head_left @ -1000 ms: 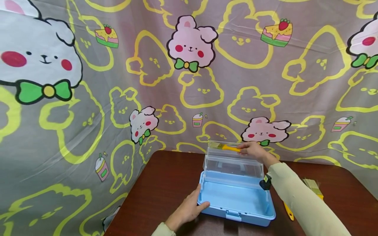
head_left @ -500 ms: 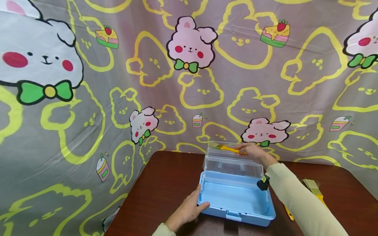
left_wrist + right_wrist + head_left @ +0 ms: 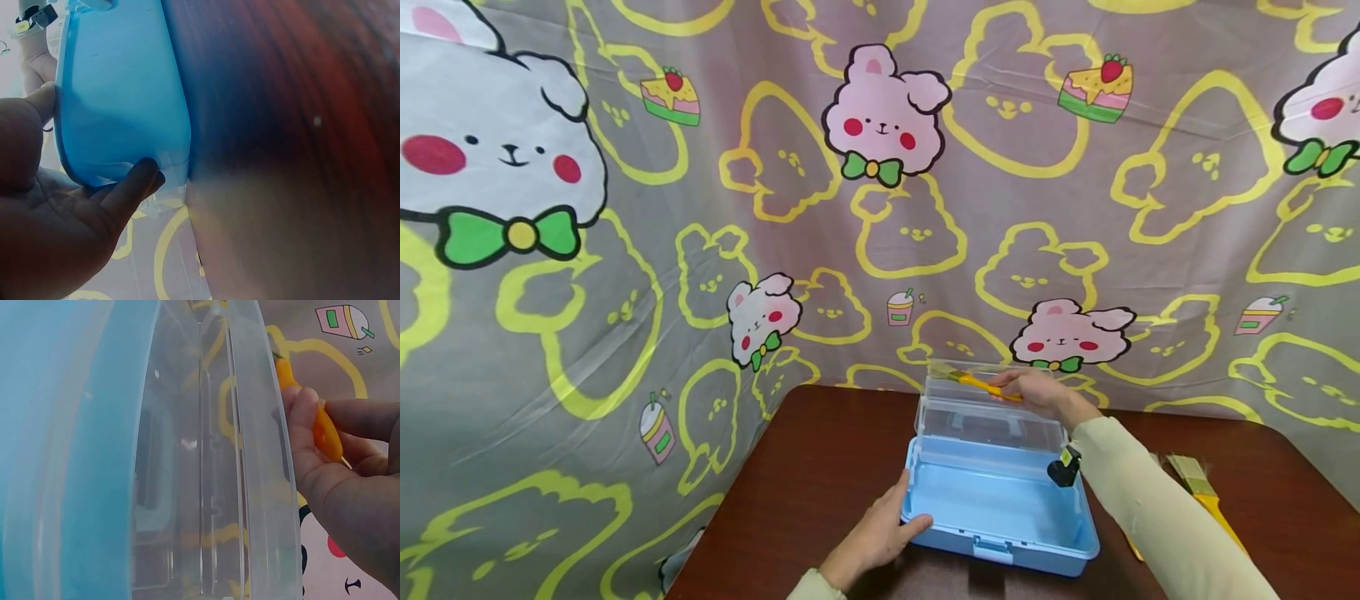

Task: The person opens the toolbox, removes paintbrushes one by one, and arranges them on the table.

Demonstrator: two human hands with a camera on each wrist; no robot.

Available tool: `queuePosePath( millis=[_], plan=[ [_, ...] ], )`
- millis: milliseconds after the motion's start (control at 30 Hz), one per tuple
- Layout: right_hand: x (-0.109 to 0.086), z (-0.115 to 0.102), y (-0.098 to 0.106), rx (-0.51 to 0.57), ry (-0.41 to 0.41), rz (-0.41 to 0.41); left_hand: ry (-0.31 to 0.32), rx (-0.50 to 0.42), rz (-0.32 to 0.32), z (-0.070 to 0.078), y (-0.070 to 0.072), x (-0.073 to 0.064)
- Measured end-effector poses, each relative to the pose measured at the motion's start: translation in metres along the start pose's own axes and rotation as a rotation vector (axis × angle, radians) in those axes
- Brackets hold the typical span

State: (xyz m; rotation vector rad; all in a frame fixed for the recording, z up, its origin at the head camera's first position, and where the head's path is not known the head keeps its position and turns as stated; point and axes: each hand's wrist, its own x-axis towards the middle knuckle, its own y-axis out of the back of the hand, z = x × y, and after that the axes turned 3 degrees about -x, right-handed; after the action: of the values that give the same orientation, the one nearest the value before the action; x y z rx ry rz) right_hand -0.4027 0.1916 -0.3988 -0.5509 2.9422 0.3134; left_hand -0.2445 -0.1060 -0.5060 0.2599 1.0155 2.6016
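A light blue storage box (image 3: pixel 992 500) with its clear lid (image 3: pixel 992 417) raised stands on the table. My left hand (image 3: pixel 880 525) rests on its near left corner, thumb at the front rim and straight fingers along the left side; the left wrist view shows these fingers (image 3: pixel 128 194) against the wall. My right hand (image 3: pixel 1037 392) pinches the yellow handle of a paintbrush (image 3: pixel 973 382) at the lid's upper part, bristles pointing left. In the right wrist view the brush handle (image 3: pixel 326 434) shows between thumb and fingers, just past the lid's edge; the bristles are hidden there.
More yellow-handled paintbrushes lie right of the box, one (image 3: pixel 1206 492) in plain sight and another partly hidden by my right sleeve (image 3: pixel 1157 500). The dark brown table (image 3: pixel 805 467) ends at a patterned curtain (image 3: pixel 917 250) behind and to the left.
My right hand has shifted slightly left along the raised lid, and the brush has tilted so its handle end sits lower. The left hand and box keep their place.
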Motion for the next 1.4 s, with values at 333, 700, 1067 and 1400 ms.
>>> queuePosePath(
  millis=[333,700,1067,1400],
  plan=[
    [-0.008,0.000,0.000,-0.068,0.011,0.036,0.003,-0.006,-0.005,0.000,-0.001,0.000],
    [-0.027,-0.006,0.004,-0.207,0.083,0.066,0.013,0.001,-0.022,0.000,0.003,0.003],
    [-0.055,-0.003,0.013,-0.281,0.186,0.115,0.029,-0.021,-0.007,0.000,0.004,0.003],
    [-0.087,0.011,0.030,-0.275,0.234,0.193,0.025,-0.030,-0.008,0.001,0.000,0.001]
  ],
)
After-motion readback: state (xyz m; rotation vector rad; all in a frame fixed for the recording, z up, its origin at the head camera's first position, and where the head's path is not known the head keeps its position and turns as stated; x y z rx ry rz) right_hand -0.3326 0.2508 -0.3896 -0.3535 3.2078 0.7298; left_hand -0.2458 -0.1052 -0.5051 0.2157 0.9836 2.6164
